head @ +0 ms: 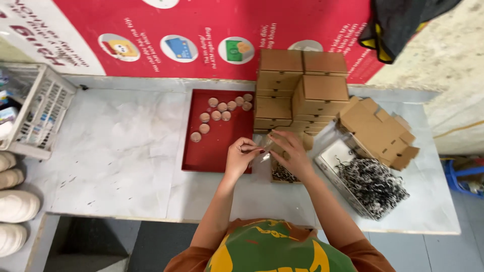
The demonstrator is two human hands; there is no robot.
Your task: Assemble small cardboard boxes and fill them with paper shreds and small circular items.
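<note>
1. The left hand (pixel 241 155) and the right hand (pixel 291 151) meet just right of the frame's centre, pinching a small clear packet (pixel 264 154) between their fingertips. Each grip is narrow and closed on the packet, one at each end.
2. The packet hangs over a small open cardboard box (pixel 283 174) that holds some black-and-white shredded filler. What is inside the packet is too small to tell.
3. To handle it well, I judge the fingertips should keep it taut and level above the box, so that anything that slips lands in the filler and not on the surface.
4. Right of the hands lies a clear tray (pixel 337 151) heaped with more shredded filler (pixel 372 182). Beyond it sits a flattened, unfolded carton (pixel 377 132).
5. Above the hands is a stack of closed cardboard boxes (pixel 301 90). Left of the stack, a red tray (pixel 217 146) carries a loose group of small round discs (pixel 220 113).
6. The surface (pixel 116 151) is pale, scuffed marble, bare at centre-left. A white wire basket (pixel 38 108) stands at its upper-left edge.
7. A red poster (pixel 201 30) with printed pictures backs the surface; dark cloth (pixel 398 22) hangs at the upper right.
</note>
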